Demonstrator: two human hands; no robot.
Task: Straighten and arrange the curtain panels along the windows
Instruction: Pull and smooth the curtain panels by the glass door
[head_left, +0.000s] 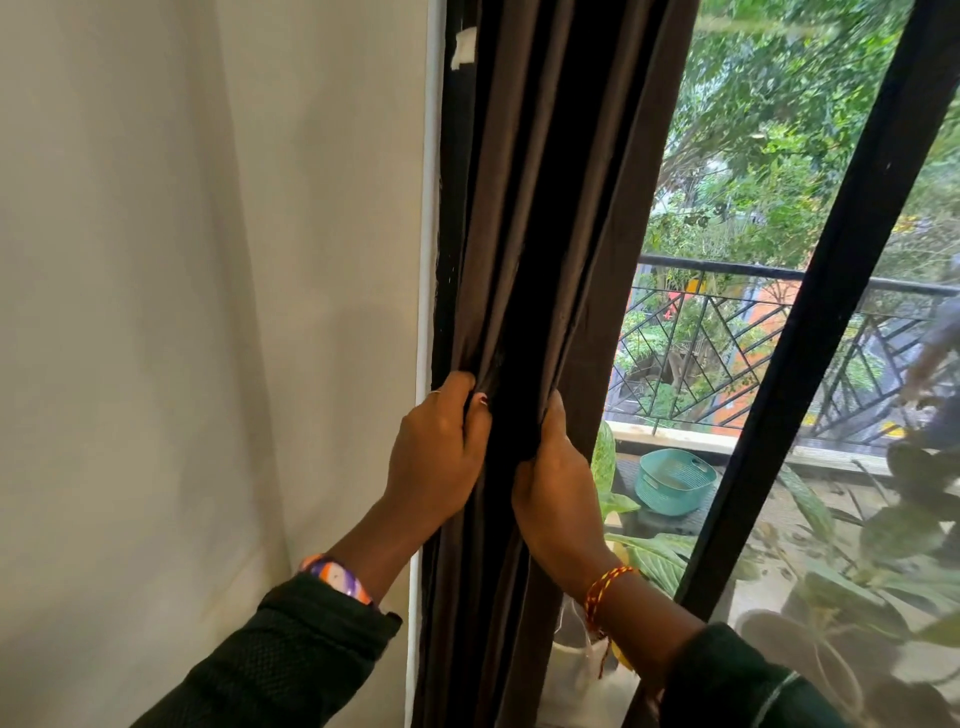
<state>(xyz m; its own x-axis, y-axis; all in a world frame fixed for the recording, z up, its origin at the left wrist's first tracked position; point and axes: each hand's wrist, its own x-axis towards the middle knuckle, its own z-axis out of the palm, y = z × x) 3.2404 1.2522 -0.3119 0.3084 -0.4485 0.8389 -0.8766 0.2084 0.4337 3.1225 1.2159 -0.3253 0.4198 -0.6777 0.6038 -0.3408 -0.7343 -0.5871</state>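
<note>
Curtain panel hangs bunched and vertical against the window frame, your left hand and right hand gripping neighbouring folds side by side.

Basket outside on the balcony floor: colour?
Teal plastic slotted basket, seen through the window glass in the head view.

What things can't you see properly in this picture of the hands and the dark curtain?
All in the head view:
- Top and bottom of the curtain: cut off by the picture edges.
- Fingers of the right hand: tucked behind the folds.
- Fingertips of the left hand: buried in the fabric.
- Window frame: both ends run out of the picture.
- Figure on the balcony at the right edge: blurred and cut off.
</note>
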